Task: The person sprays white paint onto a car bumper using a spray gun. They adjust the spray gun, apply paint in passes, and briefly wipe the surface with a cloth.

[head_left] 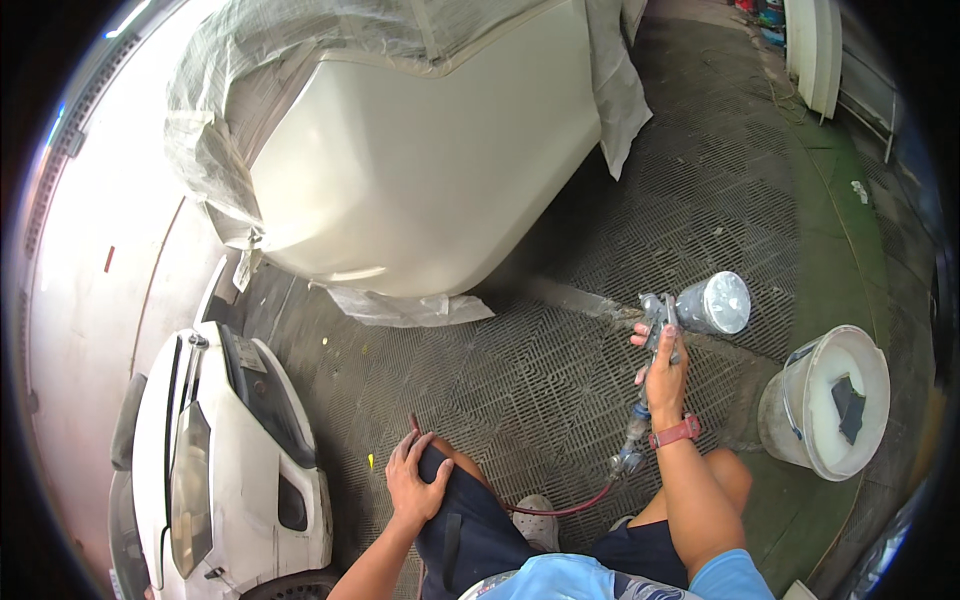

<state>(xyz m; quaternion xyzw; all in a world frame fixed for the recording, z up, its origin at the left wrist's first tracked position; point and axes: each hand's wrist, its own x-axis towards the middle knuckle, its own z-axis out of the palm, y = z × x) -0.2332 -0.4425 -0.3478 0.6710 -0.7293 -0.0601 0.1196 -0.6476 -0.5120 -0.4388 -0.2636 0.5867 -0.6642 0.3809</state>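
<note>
My right hand grips a paint spray gun with a round metal cup on top, held out over the grated floor. A red air hose runs from the gun's base back toward my legs. A red band circles my right wrist. My left hand rests flat on my left knee, fingers spread, holding nothing. Ahead of me stands a white car body panel, its upper part wrapped in masking film and paper.
A white bucket with a dark rag inside stands on the green floor strip at right. The front of a white car with a headlight sits at lower left. The metal grating floor lies between them. A white panel leans at upper right.
</note>
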